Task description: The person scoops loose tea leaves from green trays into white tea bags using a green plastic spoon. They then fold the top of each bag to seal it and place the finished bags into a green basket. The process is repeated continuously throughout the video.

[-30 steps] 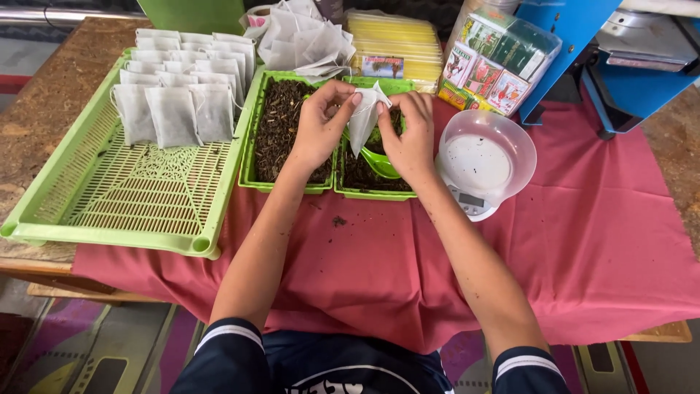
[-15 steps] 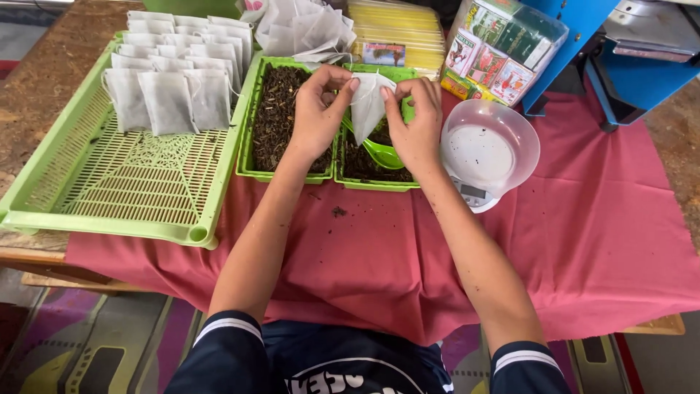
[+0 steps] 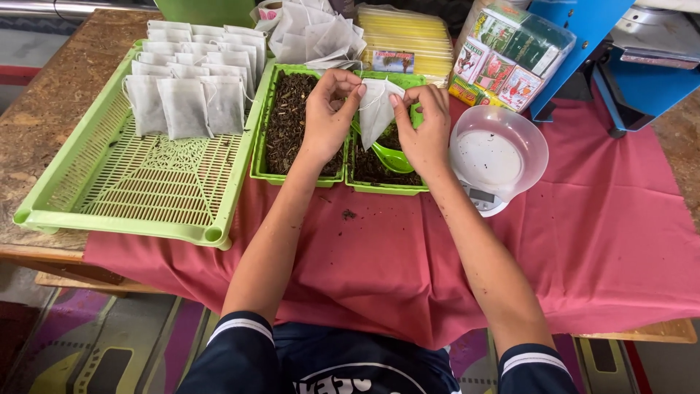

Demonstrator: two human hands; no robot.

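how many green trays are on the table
3: a large slotted green tray at left holding filled bags, and two small green trays of loose tea, one under the left hand, one beneath the right hand.

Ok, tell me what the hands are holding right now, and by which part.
Both hands hold one small white filter bag: the left hand and the right hand pinch its top edge at opposite corners.

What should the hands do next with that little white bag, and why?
Probably spread the bag's mouth wider. Both the left hand and right hand pinch the top of the white bag, which looks flat and empty, right above the green scoop lying in the tray of loose tea.
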